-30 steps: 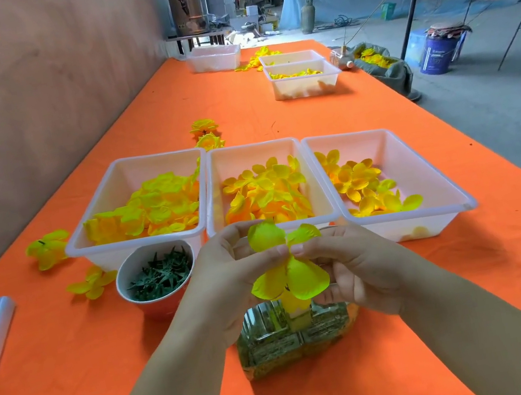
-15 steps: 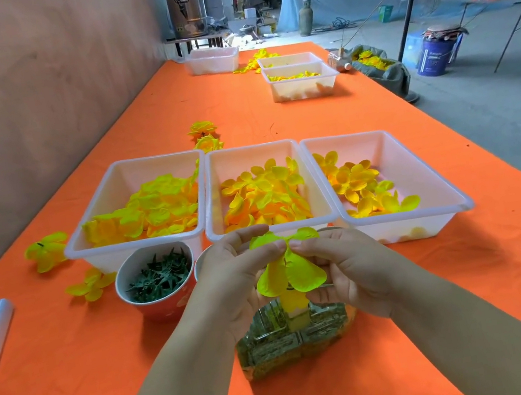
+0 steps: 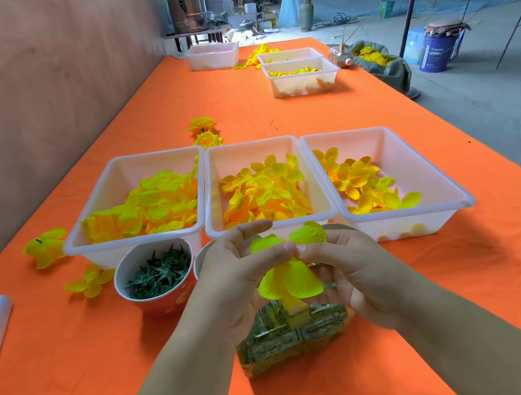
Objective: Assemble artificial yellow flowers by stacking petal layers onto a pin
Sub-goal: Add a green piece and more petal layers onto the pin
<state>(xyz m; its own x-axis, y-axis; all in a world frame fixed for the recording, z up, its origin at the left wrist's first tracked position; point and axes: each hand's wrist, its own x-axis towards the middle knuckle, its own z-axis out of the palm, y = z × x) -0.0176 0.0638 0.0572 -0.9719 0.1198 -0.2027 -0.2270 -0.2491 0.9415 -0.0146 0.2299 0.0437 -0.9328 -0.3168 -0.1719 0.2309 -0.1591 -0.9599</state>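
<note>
Over orange table point(image 3: 76, 386), left hand point(image 3: 237, 271), right hand point(image 3: 352, 271) still pinch petals point(image 3: 298, 281)

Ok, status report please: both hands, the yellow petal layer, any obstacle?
Left hand and right hand both pinch the bright yellow fabric petal layer. Held over the clear plastic base; pin hidden. No obstacle seen.

Over the last 1 second the 2 upper petals of the yellow petal layer point(image 3: 289, 282) go from standing upright to lying flatter and splaying sideways, so its top edge sits lower against the middle tray point(image 3: 219, 229). The thumb tips of the left hand point(image 3: 230, 272) and right hand point(image 3: 351, 268) close together at its centre (pin hidden), and the left forefinger stretches further right.
</note>
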